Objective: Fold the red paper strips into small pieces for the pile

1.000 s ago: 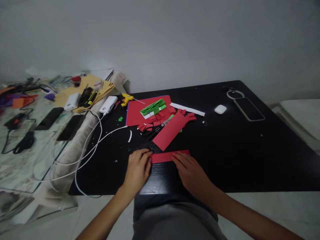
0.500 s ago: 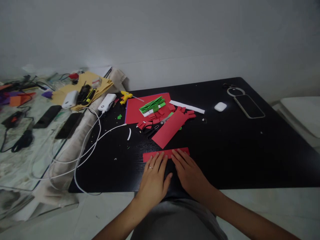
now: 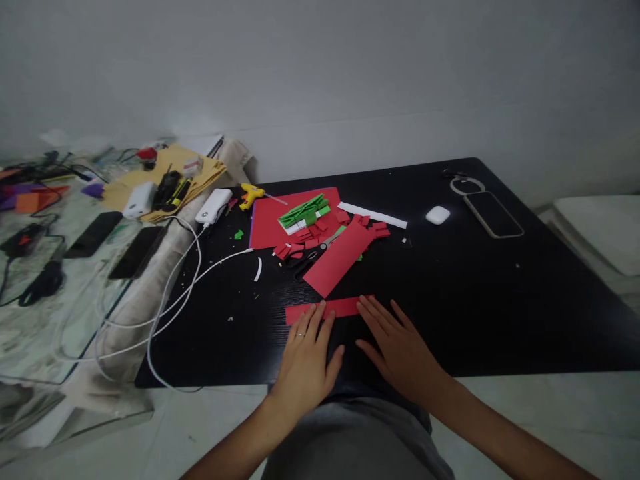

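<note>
A narrow red paper strip (image 3: 342,307) lies flat near the front edge of the black table. My left hand (image 3: 309,350) rests with outstretched fingers on the strip's left half, a ring on one finger. On its right end lie the fingertips of my right hand (image 3: 395,343), fingers straight and thumb apart. Just beyond the strip is a wider red paper piece (image 3: 339,260), set at a slant and partly covering black-handled scissors (image 3: 314,255). Small folded red paper pieces (image 3: 291,250) are scattered around them.
Behind lie a red sheet (image 3: 267,223), a green folded paper bundle (image 3: 304,212), a white strip (image 3: 375,215) and a yellow glue gun (image 3: 251,195). At right are a white earbud case (image 3: 438,215) and a phone (image 3: 494,214). White cables (image 3: 197,267) cross the table's left side from a power bank (image 3: 214,205).
My right hand has slid right along the red strip to its end, and its thumb has spread out. My left hand stays in place on the strip.
</note>
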A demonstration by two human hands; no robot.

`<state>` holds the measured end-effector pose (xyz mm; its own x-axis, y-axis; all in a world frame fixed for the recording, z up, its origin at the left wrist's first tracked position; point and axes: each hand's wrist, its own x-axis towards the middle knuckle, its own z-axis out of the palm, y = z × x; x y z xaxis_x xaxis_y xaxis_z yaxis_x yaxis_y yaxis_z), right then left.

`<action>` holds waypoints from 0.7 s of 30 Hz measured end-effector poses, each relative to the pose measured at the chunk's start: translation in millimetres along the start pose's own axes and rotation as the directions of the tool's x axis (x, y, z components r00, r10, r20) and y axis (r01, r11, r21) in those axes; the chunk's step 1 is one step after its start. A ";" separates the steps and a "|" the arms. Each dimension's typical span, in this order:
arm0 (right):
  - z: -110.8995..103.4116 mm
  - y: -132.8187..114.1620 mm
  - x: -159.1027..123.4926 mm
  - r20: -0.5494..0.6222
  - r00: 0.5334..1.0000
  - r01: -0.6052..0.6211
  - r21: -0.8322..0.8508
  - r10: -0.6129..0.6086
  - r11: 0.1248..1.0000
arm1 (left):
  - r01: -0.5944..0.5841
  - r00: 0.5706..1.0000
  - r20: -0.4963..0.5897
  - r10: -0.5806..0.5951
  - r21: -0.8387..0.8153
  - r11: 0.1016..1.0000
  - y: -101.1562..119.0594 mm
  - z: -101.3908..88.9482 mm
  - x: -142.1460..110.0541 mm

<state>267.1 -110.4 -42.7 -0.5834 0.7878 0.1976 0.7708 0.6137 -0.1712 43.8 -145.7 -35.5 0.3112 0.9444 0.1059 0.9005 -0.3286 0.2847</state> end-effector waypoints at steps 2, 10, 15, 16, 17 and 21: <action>-1.7 4.2 -4.0 -0.008 1.000 -0.017 -0.008 0.017 1.000 | -0.004 1.000 -0.007 0.004 0.000 1.000 -0.2 -0.1 0.1; -0.7 -7.8 6.8 -0.088 0.992 -0.096 0.002 0.095 0.995 | -0.019 1.000 -0.016 0.018 -0.014 1.000 1.7 -1.0 3.5; 1.4 -24.3 23.5 -0.035 0.999 -0.009 0.089 0.012 0.996 | -0.012 0.999 -0.040 0.011 -0.024 1.000 2.3 0.2 5.1; 1.7 -26.2 25.4 -0.022 1.000 0.007 0.099 -0.005 0.995 | -0.016 0.999 -0.044 0.015 -0.029 0.999 1.9 0.4 4.9; 1.8 -27.3 26.7 -0.012 1.000 0.018 0.105 -0.017 0.994 | -0.022 0.998 -0.052 0.020 -0.030 0.999 1.5 0.5 4.5; 1.1 -22.8 25.7 -0.005 0.999 0.035 0.118 -0.035 0.992 | -0.032 0.994 -0.100 0.033 0.010 0.999 1.0 1.6 2.7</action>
<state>234.2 -104.1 -34.8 -0.6088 0.7656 0.2079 0.7140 0.6430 -0.2770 46.1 -143.5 -36.4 0.3087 0.9278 0.2096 0.8930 -0.3585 0.2719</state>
